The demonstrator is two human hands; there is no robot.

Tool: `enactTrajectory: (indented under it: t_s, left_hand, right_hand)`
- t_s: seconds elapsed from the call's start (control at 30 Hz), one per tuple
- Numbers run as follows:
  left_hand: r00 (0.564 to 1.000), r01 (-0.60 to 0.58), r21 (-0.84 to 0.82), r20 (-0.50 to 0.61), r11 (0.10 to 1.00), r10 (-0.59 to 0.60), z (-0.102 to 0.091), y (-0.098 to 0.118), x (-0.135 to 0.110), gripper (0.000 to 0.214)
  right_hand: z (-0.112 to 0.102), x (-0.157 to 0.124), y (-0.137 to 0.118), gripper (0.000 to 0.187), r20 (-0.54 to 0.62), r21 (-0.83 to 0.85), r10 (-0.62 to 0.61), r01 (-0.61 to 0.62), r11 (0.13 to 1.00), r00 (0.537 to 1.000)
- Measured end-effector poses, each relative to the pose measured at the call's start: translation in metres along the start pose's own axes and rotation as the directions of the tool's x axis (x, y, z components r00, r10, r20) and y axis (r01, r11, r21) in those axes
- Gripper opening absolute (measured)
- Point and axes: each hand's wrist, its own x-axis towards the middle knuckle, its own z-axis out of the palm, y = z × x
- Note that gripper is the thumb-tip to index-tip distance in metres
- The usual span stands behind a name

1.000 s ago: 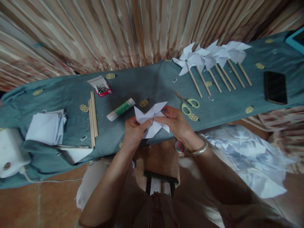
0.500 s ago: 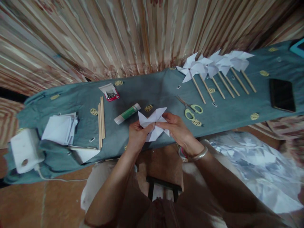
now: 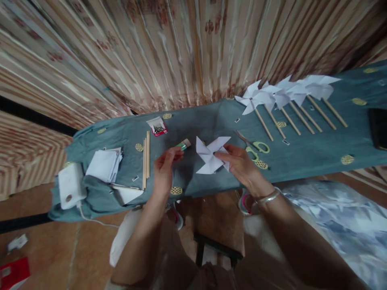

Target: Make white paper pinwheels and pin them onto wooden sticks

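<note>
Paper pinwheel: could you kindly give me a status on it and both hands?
Right hand pinching paper pinwheel. Left hand open, fingertips by glue stick. Scissors lie just beyond right hand.

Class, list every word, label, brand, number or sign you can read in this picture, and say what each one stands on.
No text reads clearly anywhere.
Glue stick: green label, too blurred to read.
Small red and white packet: print too small to read.
Red item on the floor: blurred.
Curtain: reddish marks, a blurred pattern, not legible.
Paper pinwheel in the right hand: blank.
</note>
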Motion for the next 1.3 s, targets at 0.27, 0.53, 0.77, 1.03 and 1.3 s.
enactTrajectory:
  t_s: [0.27, 0.53, 0.77, 1.03, 1.3]
  left_hand:
    - [0.950, -0.126, 0.599, -0.157, 0.791, 0.270, -0.062, 0.001, 0.043, 0.029]
    - [0.977, -0.014, 0.893, -0.083, 0.449, 0.195, -0.097, -0.009, 0.066, 0.032]
    - [0.974, -0.082, 0.967, 0.026, 0.241, 0.225, -0.108, -0.011, 0.084, 0.030]
    - [0.986, -0.135, 0.989, 0.128, 0.054, 0.110, -0.102, 0.001, 0.099, 0.017]
    - [0.985, -0.157, 0.987, 0.156, 0.016, 0.068, -0.099, 0.005, 0.105, 0.018]
  right_hand:
    - [-0.006, 0.006, -0.004, 0.031, 0.016, -0.014, -0.051, 0.051, 0.999, 0.999]
    - [-0.006, 0.000, -0.014, 0.027, 0.052, -0.004, -0.060, 0.060, 0.998, 0.997]
    - [-0.011, 0.002, -0.015, 0.028, 0.037, -0.023, -0.071, 0.071, 0.997, 0.997]
    - [-0.013, 0.004, -0.016, 0.026, 0.045, -0.032, -0.083, 0.084, 0.996, 0.996]
    - [-0.014, 0.006, -0.015, 0.025, 0.051, -0.078, -0.108, 0.112, 0.991, 0.993]
